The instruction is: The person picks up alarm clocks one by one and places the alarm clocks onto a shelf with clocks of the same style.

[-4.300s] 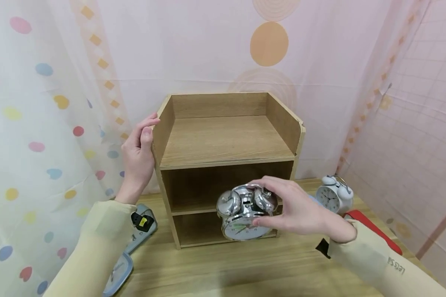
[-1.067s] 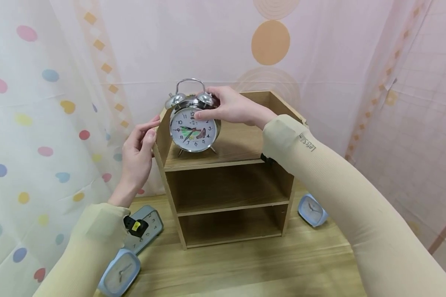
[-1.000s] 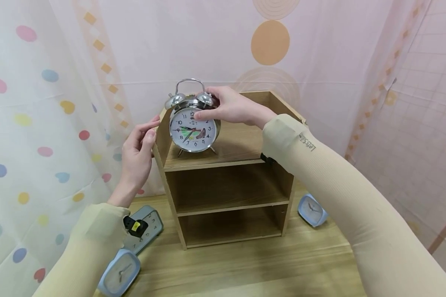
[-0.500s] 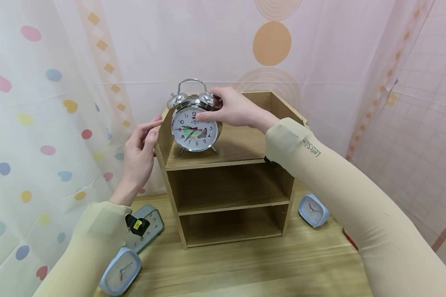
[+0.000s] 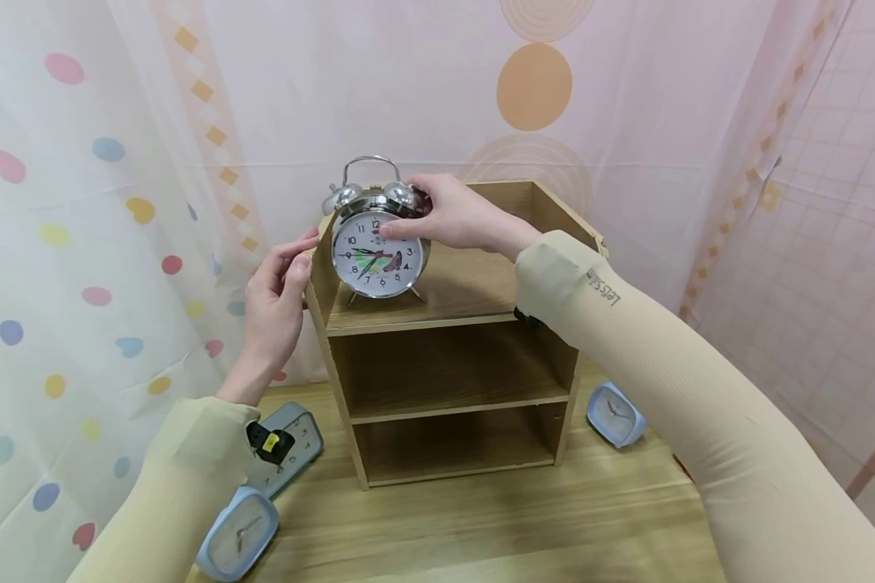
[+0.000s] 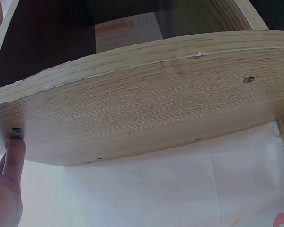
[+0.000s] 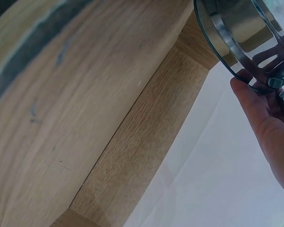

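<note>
A silver twin-bell alarm clock (image 5: 379,253) stands upright at the left end of the top shelf of a wooden shelf unit (image 5: 459,326). My right hand (image 5: 463,212) grips it by its upper right, thumb across the face near the 12 and the other fingers behind the right bell. In the right wrist view, that hand (image 7: 272,130) holds the clock's metal rim (image 7: 244,71). My left hand (image 5: 275,304) rests against the unit's outer left side, at upper height. The left wrist view shows a fingertip (image 6: 15,151) touching this side panel (image 6: 132,109).
Left on the wooden table (image 5: 481,534) lie a grey-green clock (image 5: 299,445) and a light blue clock (image 5: 239,534). Another light blue clock (image 5: 616,414) sits right of the unit. A red edge (image 5: 683,468) shows beside the right sleeve. Curtains (image 5: 408,89) hang behind.
From in front of the middle shelf, my right hand has brought the silver alarm clock up and left onto the top shelf. Over the last second it barely shifts. My left hand stays at the panel.
</note>
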Available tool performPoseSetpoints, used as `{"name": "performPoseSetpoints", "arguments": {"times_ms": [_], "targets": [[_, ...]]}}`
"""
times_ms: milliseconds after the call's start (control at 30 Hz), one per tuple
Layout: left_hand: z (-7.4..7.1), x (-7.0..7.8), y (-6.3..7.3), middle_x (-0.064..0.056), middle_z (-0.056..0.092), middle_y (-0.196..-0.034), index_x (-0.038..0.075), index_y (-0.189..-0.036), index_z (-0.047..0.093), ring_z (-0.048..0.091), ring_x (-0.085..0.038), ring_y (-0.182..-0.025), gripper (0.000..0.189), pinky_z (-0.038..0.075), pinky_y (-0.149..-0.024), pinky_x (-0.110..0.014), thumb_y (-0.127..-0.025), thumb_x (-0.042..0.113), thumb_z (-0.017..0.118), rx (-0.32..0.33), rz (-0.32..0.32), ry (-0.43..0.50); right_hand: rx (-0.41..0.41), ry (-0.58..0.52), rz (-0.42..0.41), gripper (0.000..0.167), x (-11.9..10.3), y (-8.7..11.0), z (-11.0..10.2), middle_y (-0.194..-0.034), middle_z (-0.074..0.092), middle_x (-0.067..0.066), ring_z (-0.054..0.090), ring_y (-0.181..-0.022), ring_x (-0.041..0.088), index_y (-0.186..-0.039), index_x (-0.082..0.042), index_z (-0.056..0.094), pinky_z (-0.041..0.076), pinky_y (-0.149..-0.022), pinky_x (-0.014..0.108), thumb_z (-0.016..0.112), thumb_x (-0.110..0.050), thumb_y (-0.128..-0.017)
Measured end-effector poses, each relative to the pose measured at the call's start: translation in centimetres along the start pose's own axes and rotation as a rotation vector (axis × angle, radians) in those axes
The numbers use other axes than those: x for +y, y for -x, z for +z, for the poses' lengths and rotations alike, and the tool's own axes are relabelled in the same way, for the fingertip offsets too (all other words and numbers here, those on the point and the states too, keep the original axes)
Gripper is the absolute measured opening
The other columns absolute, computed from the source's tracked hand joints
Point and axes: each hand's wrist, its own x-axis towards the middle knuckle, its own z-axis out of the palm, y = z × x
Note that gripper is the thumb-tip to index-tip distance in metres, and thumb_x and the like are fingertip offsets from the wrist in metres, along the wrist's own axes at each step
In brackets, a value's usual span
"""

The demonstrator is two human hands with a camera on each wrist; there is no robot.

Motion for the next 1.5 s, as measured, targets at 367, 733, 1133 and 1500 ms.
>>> {"name": "performPoseSetpoints", "arguments": {"times_ms": [367, 733, 1133, 1500], "targets": [[-0.05, 0.02, -0.03, -0.005, 0.059, -0.157, 0.001, -0.139, 0.062, 0.058, -0.009, -0.144, 0.038, 0.056, -0.085, -0.007, -0.11, 0.02, 0.047, 0.005, 0.009, 0.017, -0.007, 0.008, -0.019, 0.03, -0.36, -0.3, 0.18, -0.099, 0.07, 0.001, 0.061, -0.089, 0.009, -0.113, -0.012, 0.063, 0.048, -0.084, 0.023, 0.078, -0.031, -0.096], [0.04, 0.03, 0.14, -0.003, 0.058, -0.158, 0.002, -0.14, 0.061, 0.057, -0.008, -0.144, 0.037, 0.055, -0.088, -0.008, -0.111, 0.021, 0.047, -0.002, -0.003, 0.019, -0.027, 0.012, -0.006, 0.029, -0.13, -0.1, -0.2, -0.098, 0.069, 0.001, 0.058, -0.088, 0.01, -0.11, -0.012, 0.062, 0.045, -0.082, 0.024, 0.078, -0.032, -0.096], [0.07, -0.2, 0.08, -0.006, 0.059, -0.158, 0.001, -0.139, 0.061, 0.057, -0.007, -0.144, 0.037, 0.05, -0.1, -0.007, -0.11, 0.019, 0.047, 0.007, 0.02, 0.023, -0.034, -0.017, -0.008, 0.029, 0.16, -0.02, -0.38, -0.101, 0.07, 0.002, 0.06, -0.088, 0.01, -0.113, -0.012, 0.063, 0.047, -0.083, 0.024, 0.077, -0.031, -0.096], [0.1, -0.17, 0.07, -0.005, 0.058, -0.158, 0.001, -0.14, 0.061, 0.056, -0.009, -0.145, 0.037, 0.049, -0.1, -0.007, -0.11, 0.019, 0.047, 0.0, 0.009, 0.021, -0.033, -0.006, -0.001, 0.032, 0.21, 0.03, -0.33, -0.103, 0.071, 0.003, 0.062, -0.091, 0.009, -0.116, -0.011, 0.062, 0.048, -0.085, 0.024, 0.077, -0.031, -0.096]]}}
